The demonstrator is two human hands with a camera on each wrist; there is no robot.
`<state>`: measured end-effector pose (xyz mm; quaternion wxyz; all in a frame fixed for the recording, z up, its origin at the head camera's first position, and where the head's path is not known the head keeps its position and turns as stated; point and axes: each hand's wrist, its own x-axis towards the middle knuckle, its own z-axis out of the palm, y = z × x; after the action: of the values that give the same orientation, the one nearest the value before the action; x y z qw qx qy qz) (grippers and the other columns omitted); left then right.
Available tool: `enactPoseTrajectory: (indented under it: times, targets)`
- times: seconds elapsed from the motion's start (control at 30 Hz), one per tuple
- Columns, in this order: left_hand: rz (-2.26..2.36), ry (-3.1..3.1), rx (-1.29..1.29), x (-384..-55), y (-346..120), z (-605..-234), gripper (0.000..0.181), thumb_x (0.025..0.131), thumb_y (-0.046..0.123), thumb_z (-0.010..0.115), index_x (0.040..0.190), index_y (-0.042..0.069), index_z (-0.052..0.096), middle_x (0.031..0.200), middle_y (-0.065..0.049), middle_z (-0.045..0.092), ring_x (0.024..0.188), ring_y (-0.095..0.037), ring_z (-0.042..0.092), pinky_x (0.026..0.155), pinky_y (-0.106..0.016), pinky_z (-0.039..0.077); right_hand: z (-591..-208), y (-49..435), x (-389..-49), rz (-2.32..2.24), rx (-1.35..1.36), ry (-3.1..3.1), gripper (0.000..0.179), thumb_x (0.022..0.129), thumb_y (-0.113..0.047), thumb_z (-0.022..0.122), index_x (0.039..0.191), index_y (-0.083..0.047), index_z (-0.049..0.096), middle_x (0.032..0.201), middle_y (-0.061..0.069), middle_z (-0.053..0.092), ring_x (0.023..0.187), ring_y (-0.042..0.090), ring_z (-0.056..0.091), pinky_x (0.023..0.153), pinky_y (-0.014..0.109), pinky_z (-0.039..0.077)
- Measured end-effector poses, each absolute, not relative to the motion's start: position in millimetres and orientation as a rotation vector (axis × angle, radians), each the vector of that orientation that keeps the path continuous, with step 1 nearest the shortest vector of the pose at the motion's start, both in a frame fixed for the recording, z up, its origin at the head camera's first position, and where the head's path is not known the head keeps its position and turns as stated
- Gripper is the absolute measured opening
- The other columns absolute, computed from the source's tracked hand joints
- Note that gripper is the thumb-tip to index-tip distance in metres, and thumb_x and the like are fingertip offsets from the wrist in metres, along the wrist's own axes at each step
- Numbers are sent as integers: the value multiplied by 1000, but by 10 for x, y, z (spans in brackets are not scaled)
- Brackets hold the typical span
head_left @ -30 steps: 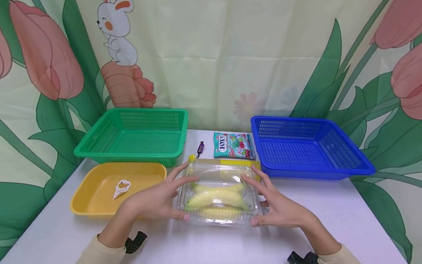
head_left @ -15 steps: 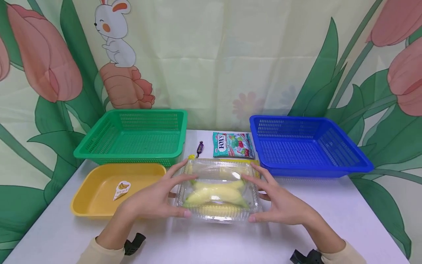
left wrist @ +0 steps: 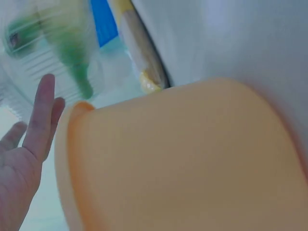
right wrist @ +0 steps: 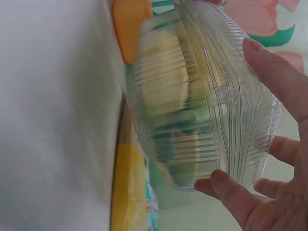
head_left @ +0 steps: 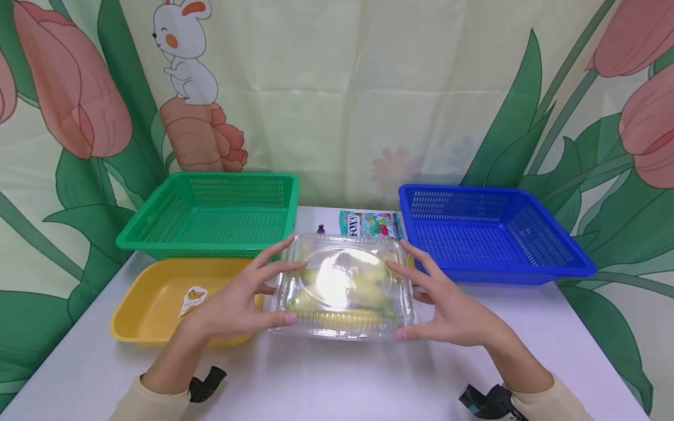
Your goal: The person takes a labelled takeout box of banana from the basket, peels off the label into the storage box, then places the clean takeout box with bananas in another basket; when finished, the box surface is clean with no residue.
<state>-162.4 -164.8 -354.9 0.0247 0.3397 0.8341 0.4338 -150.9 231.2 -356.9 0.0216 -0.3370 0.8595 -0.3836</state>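
A clear plastic clamshell container point(head_left: 337, 327) with yellow, green-tipped bananas point(right wrist: 163, 77) inside is held between both hands, its glossy lid facing the head camera. My left hand point(head_left: 237, 307) grips its left side, thumb at the front corner and fingers toward the back. On the opposite side my right hand point(head_left: 453, 307) holds it the same way; the right wrist view shows the container raised off the white table. A yellow-and-brown package point(right wrist: 127, 187) lies beneath its far edge, mostly hidden in the head view.
A yellow tray point(head_left: 147, 298) with a small banana sticker point(head_left: 193, 298) inside stands at the left. Behind it is a green basket point(head_left: 237, 225); a blue basket point(head_left: 495, 234) stands at the right. Between them lie a FOX'S candy bag point(head_left: 368, 223) and a small purple wrapped candy point(head_left: 320, 229).
Both hands have raised the container and shifted it slightly left. It now covers more of the candy bag, the purple candy and the yellow-and-brown package.
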Motion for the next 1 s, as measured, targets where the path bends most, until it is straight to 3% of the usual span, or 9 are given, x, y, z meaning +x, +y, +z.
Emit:
enactPoseTrajectory:
  times: [0.13,0.43,0.57,0.77,1.0]
  targets:
    - [1355,2631,1129,-1657,-1681,-3507,75,83,28,86,149,29,52,172,2,9,144,-31,42,93,-43,59,-3477,2267,-1580,-1199,-1082,2673,101,77,-32,93,160,-25,36,172,0,0,150,46,27,98,54,52]
    - [1304,2808,1142,-1775,-1674,-3276,91,73,33,93,152,30,47,172,3,5,154,-31,21,91,-50,54,-3299,2143,-1780,-1244,-1133,2678,100,78,-28,92,160,-25,36,172,-1,-1,153,41,24,100,54,51]
    - [1302,2843,1117,-1828,-1682,-3206,89,75,32,93,152,31,48,172,4,7,154,-29,20,92,-51,52,-3258,2113,-1847,-1245,-1128,2685,99,79,-26,92,161,-26,35,172,-3,-2,153,41,24,101,58,50]
    - [1357,2857,1066,-1887,-1803,-3157,88,75,25,93,151,31,50,172,6,8,153,-27,20,92,-54,51,-3194,1969,-1988,-1287,-1159,2665,97,79,-27,92,160,-27,38,172,-3,0,149,35,36,105,50,48]
    - [1448,2827,984,-1992,-1939,-3177,81,80,18,89,150,30,51,171,10,8,153,-24,20,95,-61,45,-3160,1786,-2126,-1323,-1174,2640,93,81,-27,90,159,-26,39,173,-1,1,148,31,39,104,47,50]
